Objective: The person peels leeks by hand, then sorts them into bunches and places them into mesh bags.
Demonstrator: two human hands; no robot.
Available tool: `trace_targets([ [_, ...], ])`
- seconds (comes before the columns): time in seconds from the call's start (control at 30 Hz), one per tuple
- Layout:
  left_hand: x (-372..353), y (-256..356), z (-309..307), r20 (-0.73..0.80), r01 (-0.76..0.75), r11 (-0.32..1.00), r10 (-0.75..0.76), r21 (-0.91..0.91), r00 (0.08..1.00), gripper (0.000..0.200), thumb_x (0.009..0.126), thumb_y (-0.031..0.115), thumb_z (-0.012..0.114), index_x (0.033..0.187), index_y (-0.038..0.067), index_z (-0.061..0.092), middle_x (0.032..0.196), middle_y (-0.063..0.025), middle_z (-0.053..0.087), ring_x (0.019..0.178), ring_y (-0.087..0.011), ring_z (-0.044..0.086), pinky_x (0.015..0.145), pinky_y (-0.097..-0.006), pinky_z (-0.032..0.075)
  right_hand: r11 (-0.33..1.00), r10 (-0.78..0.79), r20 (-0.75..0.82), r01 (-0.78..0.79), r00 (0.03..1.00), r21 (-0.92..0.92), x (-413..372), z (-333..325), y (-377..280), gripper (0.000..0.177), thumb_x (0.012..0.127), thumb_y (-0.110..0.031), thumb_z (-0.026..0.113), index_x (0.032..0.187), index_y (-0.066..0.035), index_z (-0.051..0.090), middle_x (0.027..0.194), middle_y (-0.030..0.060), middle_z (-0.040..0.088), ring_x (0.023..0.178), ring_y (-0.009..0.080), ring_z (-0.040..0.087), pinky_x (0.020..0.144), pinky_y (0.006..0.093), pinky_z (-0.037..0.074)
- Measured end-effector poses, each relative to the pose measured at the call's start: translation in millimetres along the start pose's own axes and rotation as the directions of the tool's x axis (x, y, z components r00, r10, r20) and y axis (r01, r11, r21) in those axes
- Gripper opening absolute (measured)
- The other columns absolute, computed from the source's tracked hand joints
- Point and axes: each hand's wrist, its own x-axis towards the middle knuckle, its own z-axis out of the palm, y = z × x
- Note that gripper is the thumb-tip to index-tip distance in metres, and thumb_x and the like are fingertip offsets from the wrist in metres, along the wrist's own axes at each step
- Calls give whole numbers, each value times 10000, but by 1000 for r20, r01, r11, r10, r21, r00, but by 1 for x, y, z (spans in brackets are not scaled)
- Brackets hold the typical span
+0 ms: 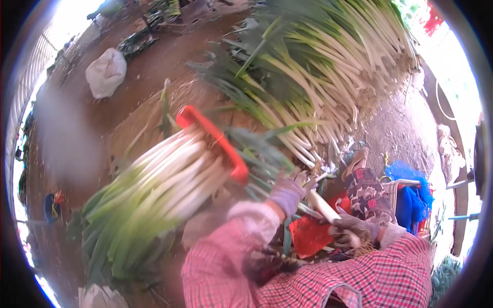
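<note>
Your gloved left hand [287, 192] is spread wide open, fingers fanned just beside the red bar [210, 138] at the root end of the onion bundle [154, 190]. It grips nothing, and through the blur I can't tell if it touches the bar. Your right hand [354, 230] is closed around a single white stalk [323, 205], low by your lap. This looks like bundling, stalk by stalk. The big heap of onions [318, 66] lies on the ground [149, 66] beyond. The next move calls for steadying the bundle and laying that stalk in, roots flush with the rest.
</note>
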Motion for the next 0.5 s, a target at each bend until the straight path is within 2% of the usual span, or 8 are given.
trace_targets([
  [0.03, -5, 4, 4, -143, -90, 996, 84, -30, 986, 659, 741, 223, 710, 1363, 222, 493, 1314, -63, 531, 1348, -267, 408, 1128, -531, 280, 999, -33, 54, 33, 998, 1, -23, 15, 13, 484, 980, -262, 578, 1386, -62, 406, 734, -13, 459, 535, 73, 430, 474, 252, 371],
  [0.1, 8, 8, 19, -414, -272, 962, 232, -38, 880, 589, 716, 227, 726, 1270, 209, 525, 1242, -45, 557, 1309, -261, 454, 1138, -567, 262, 965, -86, 126, 52, 988, 258, -64, 35, 47, 515, 984, -283, 567, 1411, -62, 383, 720, -10, 444, 530, 58, 420, 473, 246, 373],
  [0.17, 20, 8, 9, -580, -376, 925, 331, 45, 744, 477, 694, 208, 716, 1137, 188, 540, 1137, -18, 577, 1242, -250, 514, 1120, -612, 267, 965, -145, 200, 94, 969, 244, -97, 37, 72, 519, 992, -291, 535, 1424, -56, 368, 687, -10, 416, 508, 70, 394, 456, 247, 362],
  [0.27, 10, 12, -32, -758, -491, 865, 387, 103, 525, 455, 704, 196, 695, 1129, 191, 532, 1112, -11, 579, 1201, -246, 535, 1102, -625, 285, 969, -225, 263, 187, 938, 161, -123, 45, 106, 495, 971, -239, 531, 1397, -34, 385, 662, 1, 418, 486, 98, 384, 422, 247, 333],
  [0.3, 3, 7, -49, -798, -458, 866, 415, 199, 437, 457, 713, 206, 695, 1142, 199, 537, 1093, -6, 584, 1185, -237, 544, 1098, -619, 292, 965, -257, 309, 228, 915, 128, -123, 49, 111, 505, 960, -226, 538, 1398, -29, 384, 664, 9, 429, 483, 97, 386, 417, 248, 330],
  [0.4, -57, -10, -118, -714, -80, 852, 482, 518, 507, 424, 717, 206, 702, 1118, 209, 567, 1054, 13, 594, 1146, -208, 557, 1102, -590, 305, 901, -297, 97, 313, 950, -302, -119, 101, 102, 471, 923, -184, 561, 1351, -24, 447, 706, 34, 497, 500, 119, 453, 449, 264, 393],
  [0.47, -123, -17, -174, -612, 78, 847, 314, 526, 726, 329, 732, 202, 696, 1050, 218, 611, 1027, 35, 602, 1113, -186, 560, 1050, -549, 362, 773, -370, -43, 282, 928, -567, -116, 135, 76, 452, 898, -155, 576, 1320, -20, 489, 734, 51, 542, 511, 134, 498, 471, 275, 435],
  [0.5, -160, -19, -196, -619, 176, 846, 210, 503, 757, 279, 743, 190, 686, 1015, 215, 624, 1017, 34, 605, 1087, -185, 565, 1009, -532, 382, 454, -454, 76, 304, 888, -837, -94, 127, 49, 423, 896, -135, 586, 1296, -18, 515, 768, 56, 570, 569, 138, 549, 525, 271, 469],
])
